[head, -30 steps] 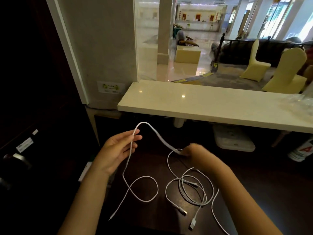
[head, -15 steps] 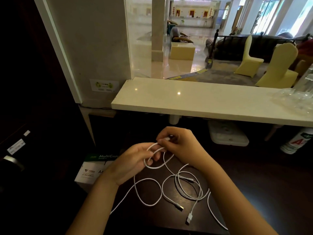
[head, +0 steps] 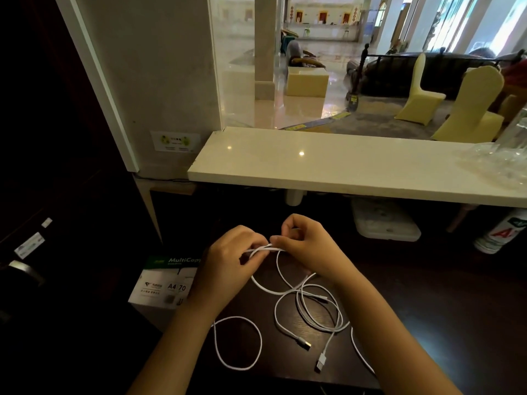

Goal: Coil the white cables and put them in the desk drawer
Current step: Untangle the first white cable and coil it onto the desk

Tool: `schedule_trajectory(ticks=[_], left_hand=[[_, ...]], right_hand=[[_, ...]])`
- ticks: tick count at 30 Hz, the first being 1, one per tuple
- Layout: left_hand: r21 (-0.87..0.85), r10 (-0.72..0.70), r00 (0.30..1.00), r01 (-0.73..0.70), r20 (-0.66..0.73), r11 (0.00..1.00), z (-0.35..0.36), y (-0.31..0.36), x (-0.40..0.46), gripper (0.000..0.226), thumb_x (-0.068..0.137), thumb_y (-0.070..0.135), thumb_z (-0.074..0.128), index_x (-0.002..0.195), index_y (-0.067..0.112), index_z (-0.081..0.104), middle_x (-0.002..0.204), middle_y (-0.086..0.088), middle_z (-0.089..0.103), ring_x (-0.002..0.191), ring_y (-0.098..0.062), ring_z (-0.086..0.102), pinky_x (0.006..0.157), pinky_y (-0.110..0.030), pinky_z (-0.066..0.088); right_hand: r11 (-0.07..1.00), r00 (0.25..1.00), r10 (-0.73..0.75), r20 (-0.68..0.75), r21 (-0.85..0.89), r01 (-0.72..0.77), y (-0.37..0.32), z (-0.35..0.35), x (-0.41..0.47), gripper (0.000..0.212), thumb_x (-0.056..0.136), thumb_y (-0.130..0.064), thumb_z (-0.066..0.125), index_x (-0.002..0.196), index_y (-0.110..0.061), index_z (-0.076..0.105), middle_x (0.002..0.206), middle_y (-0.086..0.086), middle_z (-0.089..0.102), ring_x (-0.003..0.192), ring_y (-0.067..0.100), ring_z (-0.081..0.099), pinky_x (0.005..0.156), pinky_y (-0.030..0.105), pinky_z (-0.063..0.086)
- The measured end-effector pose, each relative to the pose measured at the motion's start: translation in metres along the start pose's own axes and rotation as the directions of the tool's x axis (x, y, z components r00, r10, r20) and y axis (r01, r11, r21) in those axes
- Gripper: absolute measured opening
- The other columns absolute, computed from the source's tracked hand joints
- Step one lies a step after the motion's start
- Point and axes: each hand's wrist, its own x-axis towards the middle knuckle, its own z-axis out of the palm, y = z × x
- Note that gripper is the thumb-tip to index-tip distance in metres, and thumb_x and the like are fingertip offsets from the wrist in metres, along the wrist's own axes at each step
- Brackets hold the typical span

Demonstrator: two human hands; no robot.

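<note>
White cables (head: 308, 309) lie tangled in loose loops on the dark desk (head: 413, 323), with two USB plugs near the front edge. My left hand (head: 228, 266) and my right hand (head: 308, 246) meet above the desk, both pinching the same folded stretch of one white cable (head: 262, 248) between them. From there the cable hangs down to the desk, and a separate loop (head: 238, 342) lies at the front left. No drawer is visible.
A pale stone counter (head: 342, 166) overhangs the desk at the back. A box of A4 copy paper (head: 162, 283) stands left of the desk. A white device (head: 385, 223) and a bottle (head: 499, 235) sit under the counter at the right. Crumpled clear plastic (head: 502, 161) lies on the counter.
My hands came together from being spread apart, gathering the raised cable into a small fold. The loop at the front left has shifted a little on the desk.
</note>
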Motion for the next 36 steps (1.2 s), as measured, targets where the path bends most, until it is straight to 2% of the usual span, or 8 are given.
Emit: schedule_trajectory(ticks=[5, 8, 11, 14, 16, 23, 32, 36], left_hand=[[-0.029, -0.007, 0.996, 0.004, -0.089, 1.000, 0.001, -0.004, 0.001, 0.008, 0.081, 0.018, 0.065, 0.079, 0.011, 0.069, 0.076, 0.002, 0.063, 0.074, -0.003, 0.057, 0.068, -0.009, 0.043], [-0.204, -0.262, 0.963, 0.246, -0.059, 0.948, 0.001, 0.000, 0.003, 0.006, 0.080, 0.018, 0.066, 0.076, 0.016, 0.070, 0.071, 0.008, 0.067, 0.073, -0.004, 0.062, 0.064, -0.012, 0.047], [-0.546, -0.582, 0.788, 0.584, 0.204, 0.600, -0.002, 0.005, 0.007, 0.012, 0.083, 0.012, 0.062, 0.077, 0.017, 0.070, 0.060, 0.009, 0.068, 0.060, -0.001, 0.060, 0.058, -0.011, 0.046], [-0.731, -0.623, 0.655, 0.656, 0.428, 0.188, -0.003, 0.009, 0.009, 0.021, 0.086, 0.010, 0.055, 0.072, 0.014, 0.071, 0.057, 0.005, 0.066, 0.056, -0.004, 0.055, 0.051, -0.012, 0.044], [-0.748, -0.630, 0.618, 0.658, 0.470, 0.087, -0.003, 0.010, 0.010, 0.024, 0.087, 0.011, 0.052, 0.071, 0.015, 0.070, 0.057, 0.005, 0.066, 0.053, -0.002, 0.056, 0.048, -0.012, 0.041], [-0.741, -0.582, 0.668, 0.652, 0.464, 0.158, -0.005, 0.009, 0.010, 0.023, 0.091, 0.014, 0.047, 0.091, 0.012, 0.069, 0.069, 0.004, 0.069, 0.065, -0.006, 0.054, 0.049, -0.013, 0.039], [-0.634, -0.582, 0.674, 0.704, 0.455, 0.320, -0.005, 0.014, 0.011, 0.032, 0.097, 0.014, 0.036, 0.098, 0.014, 0.067, 0.090, -0.004, 0.067, 0.063, -0.008, 0.043, 0.052, -0.019, 0.026], [-0.596, -0.531, 0.681, 0.720, 0.505, 0.356, -0.003, 0.012, 0.008, 0.032, 0.096, 0.019, 0.039, 0.101, 0.012, 0.070, 0.083, 0.001, 0.071, 0.053, -0.003, 0.039, 0.046, -0.014, 0.024]], right_hand=[[0.999, 0.999, -0.017, 0.052, -0.027, 0.018, 0.000, -0.001, -0.002, 0.035, 0.092, -0.030, 0.053, 0.071, -0.003, 0.060, 0.057, 0.022, 0.054, 0.034, 0.016, 0.043, 0.037, 0.015, 0.034], [0.997, 0.996, -0.069, 0.055, -0.031, 0.071, -0.005, -0.002, -0.003, 0.020, 0.091, -0.026, 0.055, 0.084, -0.009, 0.063, 0.065, 0.006, 0.060, 0.041, 0.015, 0.049, 0.040, 0.019, 0.040], [0.992, 0.992, -0.122, 0.043, 0.019, 0.121, -0.005, -0.005, -0.002, 0.017, 0.086, -0.019, 0.063, 0.102, -0.017, 0.059, 0.083, -0.002, 0.060, 0.049, 0.011, 0.051, 0.048, 0.022, 0.044], [0.964, 0.961, -0.262, 0.091, -0.019, 0.265, -0.003, -0.006, -0.008, 0.059, 0.070, -0.018, 0.079, 0.115, -0.034, 0.045, 0.107, -0.001, 0.051, 0.062, 0.011, 0.050, 0.056, 0.021, 0.044], [0.903, 0.927, -0.344, 0.149, -0.218, 0.370, -0.002, -0.005, -0.011, 0.069, 0.064, -0.024, 0.083, 0.116, -0.042, 0.041, 0.118, -0.006, 0.042, 0.087, 0.005, 0.053, 0.072, 0.017, 0.049], [0.778, 0.834, -0.551, -0.019, -0.372, 0.506, 0.005, -0.005, -0.005, 0.014, 0.080, -0.015, 0.069, 0.093, -0.012, 0.063, 0.087, -0.005, 0.057, 0.070, 0.006, 0.054, 0.063, 0.013, 0.043], [0.946, 0.941, -0.307, -0.145, 0.067, 0.319, 0.005, -0.015, -0.005, 0.013, 0.088, -0.001, 0.055, 0.092, -0.012, 0.059, 0.061, 0.004, 0.059, 0.045, 0.014, 0.056, 0.046, 0.025, 0.045], [0.953, 0.951, -0.266, -0.154, 0.103, 0.284, 0.003, -0.016, -0.005, 0.013, 0.088, 0.001, 0.055, 0.093, -0.011, 0.059, 0.079, 0.008, 0.067, 0.048, 0.014, 0.054, 0.045, 0.025, 0.044]])
